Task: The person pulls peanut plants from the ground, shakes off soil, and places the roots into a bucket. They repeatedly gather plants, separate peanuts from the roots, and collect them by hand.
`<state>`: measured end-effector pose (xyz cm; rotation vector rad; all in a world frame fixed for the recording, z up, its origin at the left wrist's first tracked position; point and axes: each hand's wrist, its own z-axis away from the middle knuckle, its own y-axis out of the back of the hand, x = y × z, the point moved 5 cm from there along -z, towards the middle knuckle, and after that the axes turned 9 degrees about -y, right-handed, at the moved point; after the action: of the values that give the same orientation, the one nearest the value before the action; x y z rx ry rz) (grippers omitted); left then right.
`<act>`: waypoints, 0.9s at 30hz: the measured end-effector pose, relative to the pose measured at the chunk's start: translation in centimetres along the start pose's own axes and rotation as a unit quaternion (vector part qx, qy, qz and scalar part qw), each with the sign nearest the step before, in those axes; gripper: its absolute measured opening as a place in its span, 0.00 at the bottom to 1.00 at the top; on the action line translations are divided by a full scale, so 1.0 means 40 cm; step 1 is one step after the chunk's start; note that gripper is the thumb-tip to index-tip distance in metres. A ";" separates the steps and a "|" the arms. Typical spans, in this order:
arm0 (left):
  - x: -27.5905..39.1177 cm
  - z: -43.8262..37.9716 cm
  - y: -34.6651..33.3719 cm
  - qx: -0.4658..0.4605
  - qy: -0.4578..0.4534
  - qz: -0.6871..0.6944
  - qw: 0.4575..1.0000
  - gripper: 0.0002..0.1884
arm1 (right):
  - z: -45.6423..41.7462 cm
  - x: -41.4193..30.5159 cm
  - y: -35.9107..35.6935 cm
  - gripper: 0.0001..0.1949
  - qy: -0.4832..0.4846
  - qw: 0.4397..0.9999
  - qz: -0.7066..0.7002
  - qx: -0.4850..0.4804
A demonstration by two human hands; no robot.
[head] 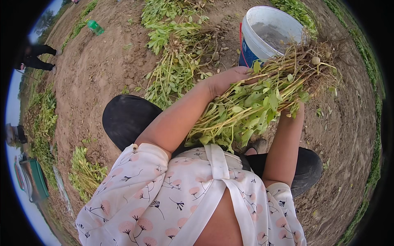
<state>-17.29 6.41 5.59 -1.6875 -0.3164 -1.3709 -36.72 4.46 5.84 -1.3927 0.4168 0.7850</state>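
Observation:
A bundle of uprooted peanut plants [243, 107] lies slantwise across my lap, its roots with a few pods [315, 60] pointing to the upper right. My left hand [231, 79] grips the stems from the upper left side. From below, my right hand [292, 110] holds the bundle near the root end; leaves and stems hide its fingers. Just beyond the roots stands a white plastic bucket [258, 40] with a blue printed side and a red handle. Soil-coloured residue coats its inside, and the roots overlap its near rim.
More pulled peanut plants [175, 58] lie in a row ahead, with another heap [86, 173] at the left. A green plastic bottle [95, 27] rests on the bare soil [92, 67]. Far left are a person in dark trousers [40, 57] and a green container [39, 178].

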 end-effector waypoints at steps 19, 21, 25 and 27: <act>0.069 -0.030 0.024 0.172 -0.120 -0.246 0.946 0.33 | 0.027 0.043 -0.140 0.26 0.074 0.969 0.206 0.113; 0.068 -0.041 0.025 0.141 -0.133 -0.321 0.927 0.34 | 0.007 0.055 -0.100 0.22 0.087 0.980 0.131 0.121; 0.074 -0.044 0.018 0.077 -0.142 -0.311 0.937 0.35 | 0.013 0.047 -0.088 0.15 0.112 0.968 0.152 0.166; 0.103 -0.038 0.012 0.067 -0.162 -0.249 0.952 0.35 | 0.011 0.047 -0.075 0.16 0.120 0.963 0.177 0.165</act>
<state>-16.49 3.62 8.91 -1.7856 -1.0612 -1.3755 -33.40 5.36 6.75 -1.1138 0.9627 0.7926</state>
